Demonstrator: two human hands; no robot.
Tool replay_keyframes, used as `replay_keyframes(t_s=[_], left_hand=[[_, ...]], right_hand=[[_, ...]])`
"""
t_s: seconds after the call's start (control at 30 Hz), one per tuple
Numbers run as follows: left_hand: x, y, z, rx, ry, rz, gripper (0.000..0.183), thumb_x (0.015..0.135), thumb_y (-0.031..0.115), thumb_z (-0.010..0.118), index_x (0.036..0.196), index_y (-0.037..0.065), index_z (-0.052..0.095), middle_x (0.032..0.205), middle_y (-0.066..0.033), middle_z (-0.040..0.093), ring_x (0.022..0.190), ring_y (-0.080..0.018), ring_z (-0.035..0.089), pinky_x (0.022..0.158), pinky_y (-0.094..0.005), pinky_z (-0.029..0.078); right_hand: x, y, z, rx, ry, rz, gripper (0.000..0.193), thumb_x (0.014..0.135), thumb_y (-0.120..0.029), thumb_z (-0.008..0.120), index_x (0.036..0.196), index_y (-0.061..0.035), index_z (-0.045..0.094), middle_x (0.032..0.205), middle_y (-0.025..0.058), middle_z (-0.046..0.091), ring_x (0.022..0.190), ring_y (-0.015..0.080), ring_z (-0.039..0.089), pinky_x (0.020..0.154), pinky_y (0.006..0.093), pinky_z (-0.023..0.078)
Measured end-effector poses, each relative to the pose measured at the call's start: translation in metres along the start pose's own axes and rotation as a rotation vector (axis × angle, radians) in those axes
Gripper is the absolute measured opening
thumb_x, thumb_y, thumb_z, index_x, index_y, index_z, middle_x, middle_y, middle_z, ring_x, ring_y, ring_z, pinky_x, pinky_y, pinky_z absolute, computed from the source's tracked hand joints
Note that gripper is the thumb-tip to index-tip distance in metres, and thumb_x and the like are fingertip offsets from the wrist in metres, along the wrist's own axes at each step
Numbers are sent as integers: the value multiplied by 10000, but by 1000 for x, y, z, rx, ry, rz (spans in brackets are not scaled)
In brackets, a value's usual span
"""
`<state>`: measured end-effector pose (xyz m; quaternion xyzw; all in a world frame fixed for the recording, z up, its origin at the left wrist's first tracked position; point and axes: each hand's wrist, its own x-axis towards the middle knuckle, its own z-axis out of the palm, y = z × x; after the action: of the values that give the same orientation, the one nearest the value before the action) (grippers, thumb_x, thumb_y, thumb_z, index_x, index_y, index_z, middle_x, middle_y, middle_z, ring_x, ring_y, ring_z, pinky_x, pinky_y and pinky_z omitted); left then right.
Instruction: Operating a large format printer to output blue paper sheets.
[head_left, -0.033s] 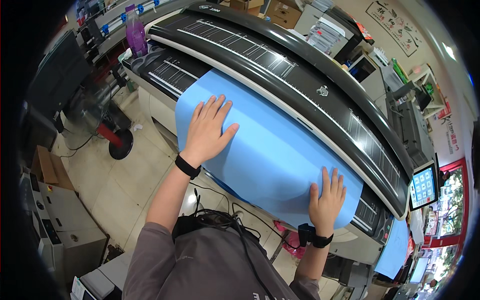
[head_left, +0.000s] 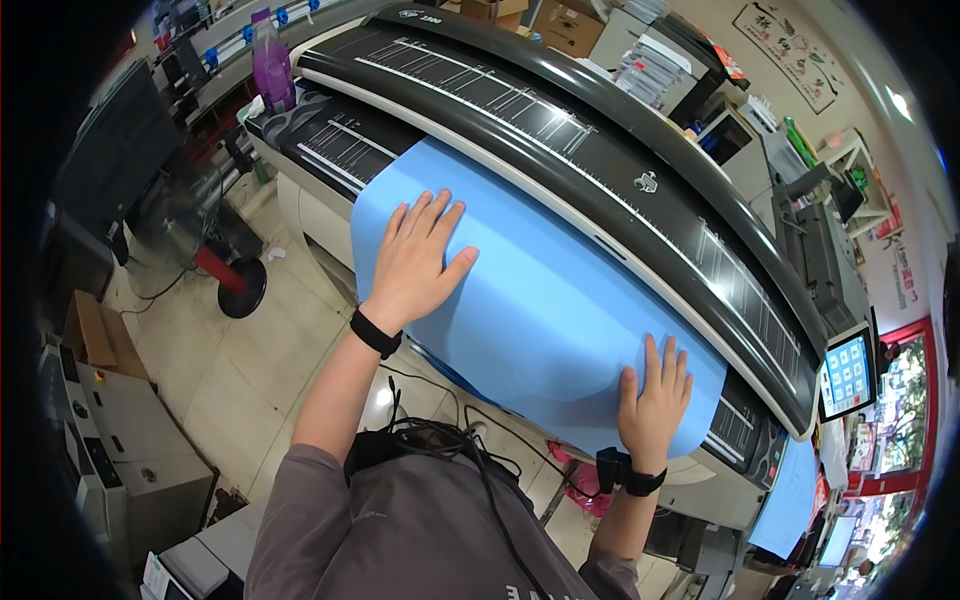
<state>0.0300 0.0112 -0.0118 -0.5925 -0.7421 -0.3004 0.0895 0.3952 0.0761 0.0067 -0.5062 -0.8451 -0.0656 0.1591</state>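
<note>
A wide sheet of light blue paper (head_left: 530, 320) lies over the feed table of a large black and off-white wide-format scanner (head_left: 560, 150). Its far edge meets the slot under the long body, and its near edge curves down over the front. Flat on the paper's left part rests my left hand (head_left: 415, 255), fingers spread and pointing away from me. My right hand (head_left: 655, 400) lies on the right part near the front edge, its fingers also stretched out. Neither hand grips anything. Black bands circle both wrists.
A small touch screen (head_left: 848, 375) stands at the scanner's right end, with another blue sheet (head_left: 787, 500) hanging below. A purple bottle (head_left: 272, 65) stands at the left end. Black cables (head_left: 470, 430) hang before my body. Grey cabinets (head_left: 140, 460) occupy the lower left.
</note>
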Motion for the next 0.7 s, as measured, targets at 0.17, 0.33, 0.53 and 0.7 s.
replay_keyframes(t_s=[0.17,0.33,0.53,0.7], left_hand=[[1,0,0,16,-6,-16,603,1004,445,535,1462,54,514,1551,-187,451,1468,-383,363,1221,-529,220],[2,-1,1,17,-9,-15,606,1003,448,533,1462,53,514,1551,-187,449,1468,-385,362,1221,-529,220],[4,-1,0,36,0,-17,602,997,447,540,1450,50,521,1534,-192,466,1464,-391,368,1217,-528,231],[17,-2,4,-14,-10,-9,600,982,443,554,1431,46,535,1526,-195,474,1452,-396,385,1210,-528,256]], right_hand=[[1,0,-1,-4,5,-5,536,1028,-438,519,1480,-150,526,1568,203,427,1467,445,340,1189,611,227],[1,1,-1,-7,27,-7,536,1028,-437,519,1482,-152,525,1571,201,423,1469,440,340,1188,611,229],[5,2,-1,10,3,6,541,1026,-441,517,1488,-160,518,1586,194,410,1473,440,334,1197,599,224],[17,6,-1,17,-80,16,549,1023,-433,516,1497,-156,506,1594,204,396,1481,446,320,1201,605,218]])
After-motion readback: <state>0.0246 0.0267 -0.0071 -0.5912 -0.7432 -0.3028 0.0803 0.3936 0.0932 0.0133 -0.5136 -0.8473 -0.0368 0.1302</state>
